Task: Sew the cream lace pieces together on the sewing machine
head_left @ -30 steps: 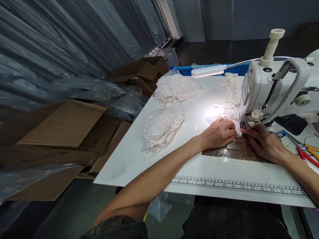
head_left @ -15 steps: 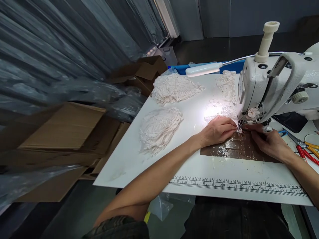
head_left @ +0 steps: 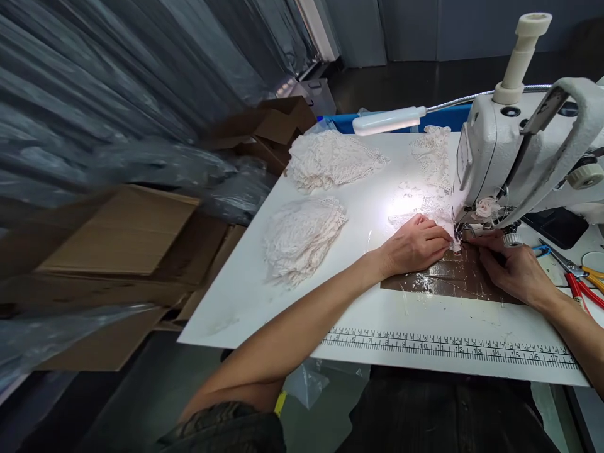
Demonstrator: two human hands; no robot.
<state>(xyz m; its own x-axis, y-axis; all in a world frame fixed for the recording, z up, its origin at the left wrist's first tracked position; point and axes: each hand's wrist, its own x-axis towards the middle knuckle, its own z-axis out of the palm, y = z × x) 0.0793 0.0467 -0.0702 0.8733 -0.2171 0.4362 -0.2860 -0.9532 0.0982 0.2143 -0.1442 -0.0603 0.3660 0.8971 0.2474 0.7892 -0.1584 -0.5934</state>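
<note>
A strip of white lace (head_left: pixel 427 200) lies under the lamp's bright spot and runs to the needle area of the white sewing machine (head_left: pixel 484 148). My left hand (head_left: pixel 419 244) has its fingers closed on the lace edge, just left of the presser foot (head_left: pixel 457 231). On the foot's other side, my right hand (head_left: pixel 512 267) is curled, its index finger reaching toward the needle. Whatever its fingertips pinch is too small to make out. Beneath both hands is a brown taped patch (head_left: pixel 443 281) with thread bits on it.
Two heaps of lace, a rear pile (head_left: pixel 333 160) and a nearer pile (head_left: pixel 304 239), rest on the white table (head_left: pixel 226 302). Scissors (head_left: pixel 561 259) and red-handled snips (head_left: pixel 578 289) lie at right beside a black phone-like slab (head_left: pixel 557 226). Cardboard boxes (head_left: pixel 123 233) stand left.
The view has shifted slightly, so the machine sits a little further right. Less lace shows in front of the presser foot. Both hands keep nearly the same pose.
</note>
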